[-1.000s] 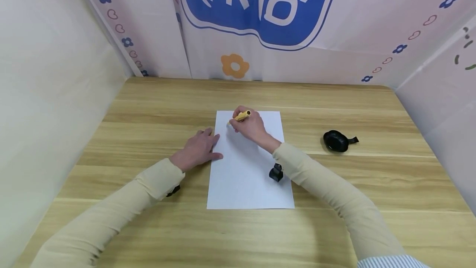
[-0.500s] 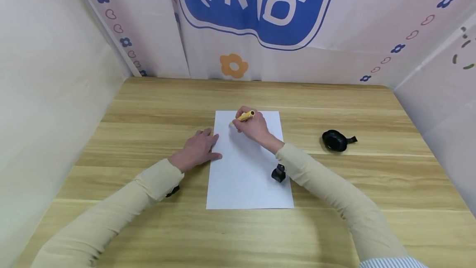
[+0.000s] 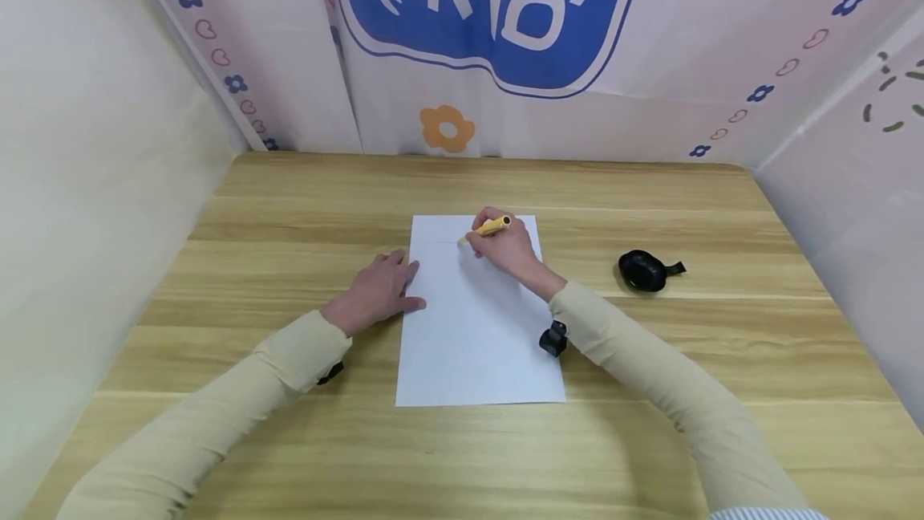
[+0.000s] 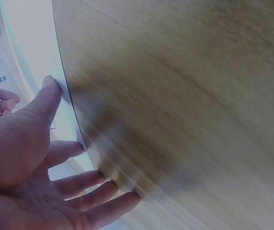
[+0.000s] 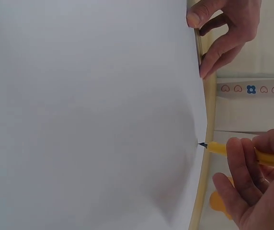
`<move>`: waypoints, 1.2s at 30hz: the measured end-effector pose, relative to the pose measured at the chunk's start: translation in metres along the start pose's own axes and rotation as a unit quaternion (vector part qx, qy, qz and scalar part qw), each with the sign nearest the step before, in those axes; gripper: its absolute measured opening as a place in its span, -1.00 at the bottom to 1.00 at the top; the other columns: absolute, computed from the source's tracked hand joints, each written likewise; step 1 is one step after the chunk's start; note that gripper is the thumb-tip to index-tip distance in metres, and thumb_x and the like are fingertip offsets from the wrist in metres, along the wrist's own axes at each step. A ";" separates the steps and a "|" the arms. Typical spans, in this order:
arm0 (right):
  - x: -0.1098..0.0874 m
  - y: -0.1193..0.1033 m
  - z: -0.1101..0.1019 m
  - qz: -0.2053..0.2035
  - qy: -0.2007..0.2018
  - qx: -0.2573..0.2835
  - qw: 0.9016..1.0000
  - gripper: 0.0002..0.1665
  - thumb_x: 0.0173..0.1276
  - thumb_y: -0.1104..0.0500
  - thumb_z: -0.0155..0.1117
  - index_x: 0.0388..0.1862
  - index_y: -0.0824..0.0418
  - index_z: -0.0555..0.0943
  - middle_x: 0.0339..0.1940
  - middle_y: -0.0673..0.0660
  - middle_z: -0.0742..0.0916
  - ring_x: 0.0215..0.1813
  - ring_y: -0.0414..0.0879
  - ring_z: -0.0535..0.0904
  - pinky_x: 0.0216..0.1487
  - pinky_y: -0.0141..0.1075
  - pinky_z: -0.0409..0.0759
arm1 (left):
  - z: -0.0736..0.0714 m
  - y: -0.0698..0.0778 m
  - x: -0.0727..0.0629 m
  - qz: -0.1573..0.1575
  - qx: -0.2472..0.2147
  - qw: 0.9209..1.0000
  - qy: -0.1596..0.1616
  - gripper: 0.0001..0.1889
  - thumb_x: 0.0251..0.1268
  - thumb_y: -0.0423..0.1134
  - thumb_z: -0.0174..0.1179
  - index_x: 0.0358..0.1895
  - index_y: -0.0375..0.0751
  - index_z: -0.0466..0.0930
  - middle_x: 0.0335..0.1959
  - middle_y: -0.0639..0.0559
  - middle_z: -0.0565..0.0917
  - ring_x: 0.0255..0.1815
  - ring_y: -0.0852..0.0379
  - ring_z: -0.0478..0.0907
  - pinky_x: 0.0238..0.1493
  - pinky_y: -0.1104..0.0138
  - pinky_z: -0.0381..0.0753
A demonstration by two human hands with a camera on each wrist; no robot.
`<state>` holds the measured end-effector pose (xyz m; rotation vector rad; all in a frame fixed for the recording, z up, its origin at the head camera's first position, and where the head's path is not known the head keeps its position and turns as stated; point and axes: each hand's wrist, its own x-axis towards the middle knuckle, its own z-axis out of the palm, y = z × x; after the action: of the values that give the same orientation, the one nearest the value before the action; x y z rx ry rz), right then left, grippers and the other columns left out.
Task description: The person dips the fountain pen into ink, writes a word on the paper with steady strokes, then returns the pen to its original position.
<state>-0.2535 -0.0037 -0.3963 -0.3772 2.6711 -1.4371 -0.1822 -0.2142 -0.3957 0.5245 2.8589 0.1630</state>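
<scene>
A white sheet of paper (image 3: 469, 343) lies lengthwise on the wooden table. My right hand (image 3: 507, 247) pinches a yellow pen (image 3: 493, 226) over its upper part. In the right wrist view, the pen's dark pointed tip meets the sheet close to the far edge. A thin, faint line (image 3: 442, 242) runs across the paper left of the tip. My left hand (image 3: 375, 289) rests at the sheet's left edge with fingers spread. In the left wrist view, its thumb and forefinger touch the paper while the other fingers reach onto the table.
Right of the paper sits a small black pan-shaped dish (image 3: 642, 271) with a short handle. A black wrist camera (image 3: 553, 339) hangs below the right cuff, above the sheet. Printed white sheeting (image 3: 303, 95) walls the table (image 3: 462, 464) at back and sides.
My right hand has slid rightward with the pen, and the thin line behind the tip now shows longer. The left hand holds its place on the paper's edge. The head view has shifted slightly.
</scene>
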 end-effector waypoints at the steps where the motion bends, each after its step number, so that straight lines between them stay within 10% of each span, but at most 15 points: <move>1: -0.001 0.001 -0.002 0.003 0.003 0.002 1.000 -0.92 0.25 0.20 0.24 -0.38 0.18 0.54 -0.49 0.15 0.74 -0.46 -0.10 0.68 -0.50 -0.45 0.45 | 0.000 0.000 0.000 0.001 -0.001 1.000 0.001 -0.29 0.24 0.05 0.21 0.30 -0.41 0.33 0.35 -0.46 0.27 0.30 -0.46 0.27 0.21 -0.12 0.41; 26: -0.015 0.028 -0.041 0.027 0.052 0.035 0.998 -0.92 0.20 0.25 0.26 -0.41 0.22 0.53 -0.57 0.15 0.72 -0.54 -0.12 0.67 -0.58 -0.47 0.48 | 0.004 -0.004 -0.002 0.018 -0.028 0.999 0.022 -0.32 0.25 -0.01 0.21 0.28 -0.46 0.34 0.33 -0.49 0.27 0.33 -0.46 0.23 0.22 -0.16 0.38; 36: -0.022 0.037 -0.054 0.039 0.050 0.050 0.997 -0.90 0.28 0.26 0.22 -0.34 0.29 0.51 -0.51 0.15 0.68 -0.51 -0.12 0.66 -0.34 -0.15 0.68 | 0.003 -0.003 -0.002 0.014 -0.032 0.999 0.029 -0.33 0.24 -0.01 0.22 0.27 -0.43 0.36 0.32 -0.48 0.28 0.27 -0.49 0.28 0.14 -0.15 0.45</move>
<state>-0.2490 0.0652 -0.3985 -0.1941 2.6426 -1.5997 -0.1806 -0.2176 -0.3990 0.5565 2.8929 0.2789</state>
